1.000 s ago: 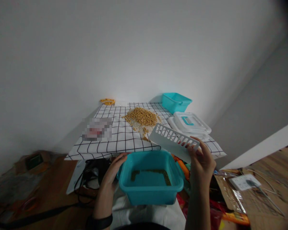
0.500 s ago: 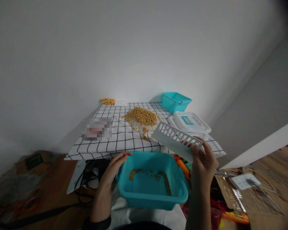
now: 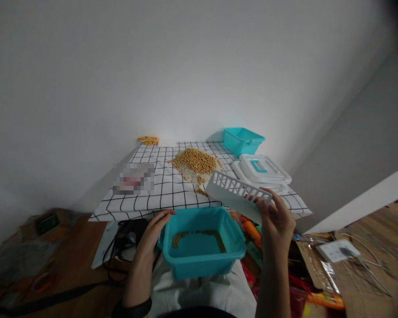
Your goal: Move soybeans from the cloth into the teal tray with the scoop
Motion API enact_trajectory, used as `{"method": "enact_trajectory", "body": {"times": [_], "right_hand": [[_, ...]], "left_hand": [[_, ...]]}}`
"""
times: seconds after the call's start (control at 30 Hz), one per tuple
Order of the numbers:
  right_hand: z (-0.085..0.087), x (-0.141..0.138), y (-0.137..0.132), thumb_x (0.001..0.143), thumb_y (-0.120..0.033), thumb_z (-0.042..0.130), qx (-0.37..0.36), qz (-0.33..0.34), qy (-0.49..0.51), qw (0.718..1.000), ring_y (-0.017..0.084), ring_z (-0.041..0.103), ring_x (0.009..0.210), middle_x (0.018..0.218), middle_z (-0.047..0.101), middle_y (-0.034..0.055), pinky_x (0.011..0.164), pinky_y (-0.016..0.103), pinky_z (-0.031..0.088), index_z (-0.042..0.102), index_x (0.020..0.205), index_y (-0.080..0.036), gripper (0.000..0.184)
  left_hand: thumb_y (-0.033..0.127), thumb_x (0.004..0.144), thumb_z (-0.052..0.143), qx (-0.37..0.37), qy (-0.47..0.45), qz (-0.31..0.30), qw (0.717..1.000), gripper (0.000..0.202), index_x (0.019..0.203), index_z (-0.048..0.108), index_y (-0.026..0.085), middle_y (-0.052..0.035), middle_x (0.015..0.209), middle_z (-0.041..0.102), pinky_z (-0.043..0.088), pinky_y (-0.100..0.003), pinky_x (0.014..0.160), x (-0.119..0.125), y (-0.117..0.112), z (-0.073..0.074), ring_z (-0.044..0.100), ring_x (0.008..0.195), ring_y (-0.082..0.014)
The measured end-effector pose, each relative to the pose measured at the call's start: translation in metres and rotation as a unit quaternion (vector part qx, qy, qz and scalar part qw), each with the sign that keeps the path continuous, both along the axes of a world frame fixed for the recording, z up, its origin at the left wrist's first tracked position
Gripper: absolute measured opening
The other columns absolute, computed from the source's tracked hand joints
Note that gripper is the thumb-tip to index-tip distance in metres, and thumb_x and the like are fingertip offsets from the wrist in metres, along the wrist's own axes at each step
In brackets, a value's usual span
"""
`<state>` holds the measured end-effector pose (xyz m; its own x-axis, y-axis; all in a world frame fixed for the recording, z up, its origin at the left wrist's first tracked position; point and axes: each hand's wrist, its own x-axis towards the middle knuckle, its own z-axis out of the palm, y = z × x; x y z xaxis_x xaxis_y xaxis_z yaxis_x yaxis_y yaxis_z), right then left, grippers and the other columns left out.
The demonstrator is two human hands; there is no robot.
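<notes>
My left hand grips the left rim of a teal plastic tub with its thumb and fingers. The tub sits over my lap, in front of the table edge, and small tan beans lie along the sides of its floor. Pinched in my right hand is a flat white plastic panel with a row of slots along its upper edge. It hangs tilted above the tub's far right side. Beyond it, a heap of soybeans lies on the table with whitish grains at its front.
A checked cloth covers the table. A second teal tub stands at the back right, behind stacked clear lids. A yellow item lies at the back left, near a blurred packet. A power strip is on the floor.
The tub has shifted slightly left and tilted differently, and the beans inside have slid along its edges. My right hand has moved slightly left with the white panel.
</notes>
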<state>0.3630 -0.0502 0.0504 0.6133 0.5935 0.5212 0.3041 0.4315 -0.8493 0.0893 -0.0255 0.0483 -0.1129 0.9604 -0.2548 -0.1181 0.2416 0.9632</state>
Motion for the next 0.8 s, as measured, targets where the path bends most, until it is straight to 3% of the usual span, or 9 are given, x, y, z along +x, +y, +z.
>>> {"method": "enact_trajectory", "body": {"times": [0.27, 0.47, 0.8], "right_hand": [[-0.005, 0.007, 0.0, 0.082, -0.039, 0.074, -0.003, 0.004, -0.002, 1.0, 0.025, 0.074, 0.085, 0.096, 0.078, 0.0083, 0.074, 0.036, 0.057, 0.075, 0.107, -0.02, 0.032], [-0.009, 0.011, 0.0, 0.083, -0.038, 0.074, -0.009, 0.033, 0.01, 0.999, 0.026, 0.074, 0.088, 0.098, 0.078, 0.0085, 0.081, 0.039, 0.056, 0.074, 0.108, -0.02, 0.031], [-0.006, 0.009, 0.001, 0.078, -0.04, 0.079, -0.003, 0.055, 0.036, 0.998, 0.025, 0.075, 0.079, 0.092, 0.078, 0.0082, 0.071, 0.036, 0.058, 0.076, 0.103, -0.02, 0.032]], "left_hand": [[0.036, 0.058, 0.077, 0.001, -0.006, 0.007, 1.0, 0.018, 0.071, 0.076, 0.024, 0.0024, 0.079, 0.071, 0.047, -0.028, 0.068, -0.001, 0.003, -0.004, 0.062, 0.077, -0.021], [0.038, 0.059, 0.077, 0.004, -0.004, 0.005, 1.0, 0.017, 0.07, 0.076, 0.024, 0.0038, 0.078, 0.071, 0.047, -0.026, 0.068, -0.002, 0.004, -0.004, 0.062, 0.077, -0.0201], [0.038, 0.064, 0.075, 0.006, 0.006, -0.003, 1.0, 0.015, 0.072, 0.076, 0.025, 0.0035, 0.079, 0.071, 0.047, -0.028, 0.067, -0.006, 0.005, -0.006, 0.064, 0.078, -0.0218]]}}
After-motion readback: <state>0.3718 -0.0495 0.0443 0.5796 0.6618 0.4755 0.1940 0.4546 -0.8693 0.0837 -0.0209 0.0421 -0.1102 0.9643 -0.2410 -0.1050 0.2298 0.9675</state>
